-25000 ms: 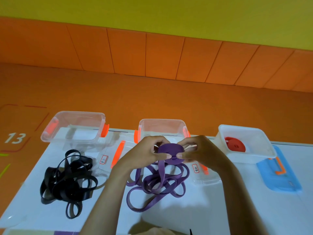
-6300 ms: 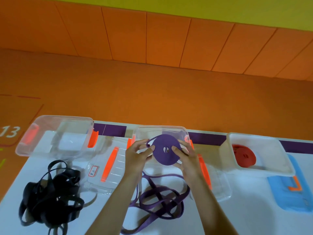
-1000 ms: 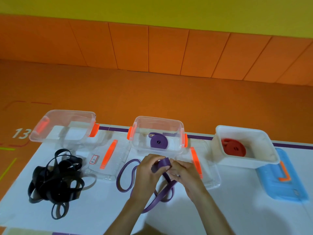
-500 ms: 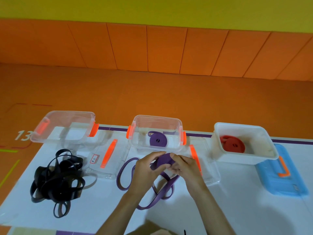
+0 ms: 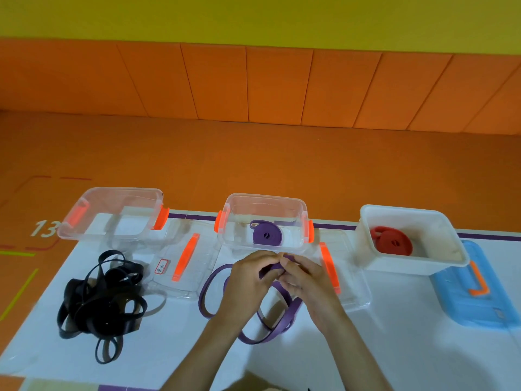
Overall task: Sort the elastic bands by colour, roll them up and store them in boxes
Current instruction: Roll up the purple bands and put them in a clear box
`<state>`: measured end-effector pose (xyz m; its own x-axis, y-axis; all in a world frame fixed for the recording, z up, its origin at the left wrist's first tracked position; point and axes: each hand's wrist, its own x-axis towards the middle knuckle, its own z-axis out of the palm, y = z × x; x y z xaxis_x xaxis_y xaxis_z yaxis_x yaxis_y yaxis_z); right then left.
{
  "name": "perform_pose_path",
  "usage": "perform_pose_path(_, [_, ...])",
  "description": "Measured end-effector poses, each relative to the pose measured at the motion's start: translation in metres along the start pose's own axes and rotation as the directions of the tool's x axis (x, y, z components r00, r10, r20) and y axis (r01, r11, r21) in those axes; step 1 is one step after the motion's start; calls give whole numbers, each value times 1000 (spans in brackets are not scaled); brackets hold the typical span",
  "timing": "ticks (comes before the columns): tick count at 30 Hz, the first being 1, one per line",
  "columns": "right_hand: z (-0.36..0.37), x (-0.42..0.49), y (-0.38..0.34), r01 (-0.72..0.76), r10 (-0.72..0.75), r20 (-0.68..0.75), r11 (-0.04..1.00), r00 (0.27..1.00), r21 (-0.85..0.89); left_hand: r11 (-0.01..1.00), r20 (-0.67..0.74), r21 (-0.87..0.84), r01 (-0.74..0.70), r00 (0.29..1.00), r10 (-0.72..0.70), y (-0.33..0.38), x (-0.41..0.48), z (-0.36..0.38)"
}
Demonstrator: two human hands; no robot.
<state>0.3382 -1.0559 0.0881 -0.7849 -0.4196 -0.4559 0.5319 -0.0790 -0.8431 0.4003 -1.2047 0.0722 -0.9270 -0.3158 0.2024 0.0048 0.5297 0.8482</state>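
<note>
Step in hand, judged: roll-up of a 2nd purple band (image 5: 291, 309) is being started. Its end is pinched between the left hand (image 5: 248, 275) and right hand (image 5: 304, 277), fingers curled on it, just in front of the middle box (image 5: 263, 198). The rest lies in slack flat loops on the table (image 5: 394, 348). 1 purple coil (image 5: 266, 235) is already stored in that box.

Next move: tight, even turns are needed, then placement beside the coil. Black bands (image 5: 98, 300) are left tangled, unrolled.
</note>
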Motion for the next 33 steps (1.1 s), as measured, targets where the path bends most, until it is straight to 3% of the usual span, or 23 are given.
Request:
perform_pose_path(4, [-3,-1,1,44,-42,-21,994,999,102,980,-5,-162,117,993,-119,4,4,-4])
perform_pose_path(8, [4,-3,7,-118,73,137,926,988,359,955,-39,-269,123,990,-138,3,2,-8])
perform_pose_path(10, [4,-4,9,-197,124,209,904,970,378,955,-30,-274,116,991,-129,3,3,-14])
perform_pose_path(12, [2,-5,7,-183,132,214,954,968,238,976,4,-197,96,995,-98,4,5,-21])
perform_pose_path(14, [1,-7,-1,-40,40,122,999,992,-2,997,37,-64,44,998,-42,6,8,-27])
perform_pose_path(17, [1,-5,-13,168,-152,79,945,985,-279,997,64,79,-17,998,12,10,10,-30])
perform_pose_path(20, [3,3,-16,217,-214,60,863,975,-456,998,86,58,26,996,-31,10,11,-31])
perform_pose_path(25, [-1,6,-19,185,-182,37,970,983,-160,978,75,-187,95,994,-82,3,9,-38])
perform_pose_path(29, [3,5,-15,128,-131,139,991,982,33,907,52,-400,133,991,-122,3,15,-43])
perform_pose_path(33, [4,4,-8,112,-119,241,993,963,42,888,132,-430,164,984,-118,2,23,-49])
